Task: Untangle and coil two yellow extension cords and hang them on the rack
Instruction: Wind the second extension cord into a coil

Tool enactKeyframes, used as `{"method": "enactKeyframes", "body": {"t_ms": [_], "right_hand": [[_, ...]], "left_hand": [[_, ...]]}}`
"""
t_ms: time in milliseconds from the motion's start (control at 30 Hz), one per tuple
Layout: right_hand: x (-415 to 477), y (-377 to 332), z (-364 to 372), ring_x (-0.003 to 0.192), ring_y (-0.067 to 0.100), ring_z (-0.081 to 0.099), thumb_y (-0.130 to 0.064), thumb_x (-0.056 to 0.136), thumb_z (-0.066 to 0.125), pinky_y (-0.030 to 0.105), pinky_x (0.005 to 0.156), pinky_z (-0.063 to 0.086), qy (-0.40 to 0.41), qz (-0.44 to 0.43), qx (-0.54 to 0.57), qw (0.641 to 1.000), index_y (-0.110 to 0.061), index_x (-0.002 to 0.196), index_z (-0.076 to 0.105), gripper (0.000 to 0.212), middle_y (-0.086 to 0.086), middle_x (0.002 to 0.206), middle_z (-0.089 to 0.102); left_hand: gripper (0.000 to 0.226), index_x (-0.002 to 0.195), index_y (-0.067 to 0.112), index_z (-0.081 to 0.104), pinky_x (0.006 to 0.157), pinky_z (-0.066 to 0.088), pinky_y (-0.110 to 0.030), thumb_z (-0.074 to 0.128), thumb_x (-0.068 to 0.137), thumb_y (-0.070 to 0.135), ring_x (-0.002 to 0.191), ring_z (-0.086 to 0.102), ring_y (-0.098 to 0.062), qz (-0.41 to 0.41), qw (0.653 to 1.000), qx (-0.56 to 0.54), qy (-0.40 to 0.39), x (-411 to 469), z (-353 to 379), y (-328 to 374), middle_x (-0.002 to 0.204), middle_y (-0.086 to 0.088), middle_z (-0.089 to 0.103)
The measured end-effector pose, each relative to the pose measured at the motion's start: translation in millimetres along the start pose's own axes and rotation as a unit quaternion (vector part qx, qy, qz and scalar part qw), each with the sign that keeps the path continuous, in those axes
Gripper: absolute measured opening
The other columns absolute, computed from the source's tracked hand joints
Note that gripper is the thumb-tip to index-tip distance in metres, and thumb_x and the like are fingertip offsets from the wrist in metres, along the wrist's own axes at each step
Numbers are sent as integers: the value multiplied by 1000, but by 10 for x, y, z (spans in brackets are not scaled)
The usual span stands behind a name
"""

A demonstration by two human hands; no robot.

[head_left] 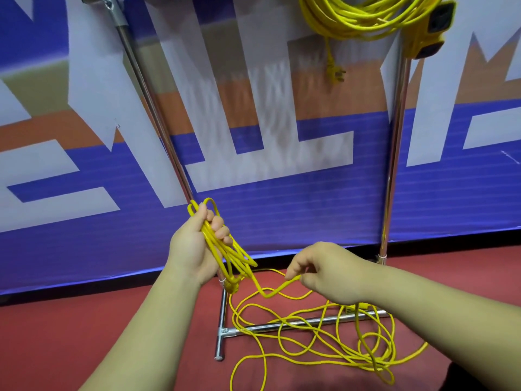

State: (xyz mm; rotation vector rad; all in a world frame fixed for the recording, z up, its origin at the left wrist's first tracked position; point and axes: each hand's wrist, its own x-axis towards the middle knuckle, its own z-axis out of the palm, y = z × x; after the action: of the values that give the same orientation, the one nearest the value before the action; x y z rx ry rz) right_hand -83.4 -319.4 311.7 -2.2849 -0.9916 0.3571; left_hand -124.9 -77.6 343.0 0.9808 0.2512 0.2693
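The left hand [194, 244] was raised in front of the blue-and-white printed banner [282, 210], its fingers closed around several gathered loops of a thin yellow extension cord [310, 334]. The loops stood out above the fist and hung below it, ending near a yellow plug [231, 286] dangling just under the wrist. From that bundle a single strand ran down and to the right to the right hand [329, 273], which was lower and well apart from the left, pinching the strand between thumb and fingertips.

The rest of this cord lay loose on the red floor [84, 320] below and to the right of both hands, in tangled overlapping curves draped across the horizontal base bar of the chrome metal rack [393, 153].

A second yellow extension cord [358, 18], already coiled, hung at the top of the rack, above and to the right of the hands. Its plug [335, 73] dangled beneath the coil, and its yellow socket block [431, 29] rested against the rack's right upright.
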Motion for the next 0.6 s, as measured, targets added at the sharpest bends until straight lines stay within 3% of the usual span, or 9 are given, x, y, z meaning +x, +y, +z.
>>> {"method": "enactKeyframes", "body": {"t_ms": [67,167,233,300,400,600], "right_hand": [[-19,-31,-19,78,-6,61,-13,91,66,5,66,41,19,-27,30,999,-30,101,76,22,-22,83,66],[-13,-64,-54,73,-7,61,-13,90,71,7,65,41,43,-53,78,995,-28,95,76,16,-31,73,64],[-9,-70,-73,71,-4,62,-14,88,74,9,65,43,53,-61,99,992,-28,91,76,14,-31,73,66],[-10,-71,-87,72,-2,64,-16,87,75,10,66,44,64,-68,109,990,-28,91,76,13,-23,77,70],[-13,-73,-102,73,1,65,-16,85,77,12,67,46,96,-82,124,984,-28,90,76,13,-14,80,73],[18,-73,-156,59,0,58,-18,79,83,10,58,40,194,-64,152,967,-24,80,73,12,-21,61,63]], "left_hand": [[34,75,19,46,57,45,-29,43,105,36,56,51,-16,25,996,81,3,-23,58,-75,61,0,44],[38,77,11,52,76,53,-44,40,107,32,71,66,-24,63,975,212,10,-91,172,-168,62,-5,57],[42,75,9,54,84,55,-51,39,108,31,72,68,-27,61,969,237,10,-134,245,-212,62,-8,61],[42,75,8,53,80,58,-52,39,108,31,68,68,-28,50,973,224,6,-151,286,-240,62,-12,60],[37,81,8,51,64,59,-43,41,107,32,64,68,-32,22,975,223,2,-157,302,-266,66,-17,58],[28,96,7,45,49,54,-32,41,106,33,54,67,-32,-43,954,289,-62,-235,376,-377,68,-20,65]]}}
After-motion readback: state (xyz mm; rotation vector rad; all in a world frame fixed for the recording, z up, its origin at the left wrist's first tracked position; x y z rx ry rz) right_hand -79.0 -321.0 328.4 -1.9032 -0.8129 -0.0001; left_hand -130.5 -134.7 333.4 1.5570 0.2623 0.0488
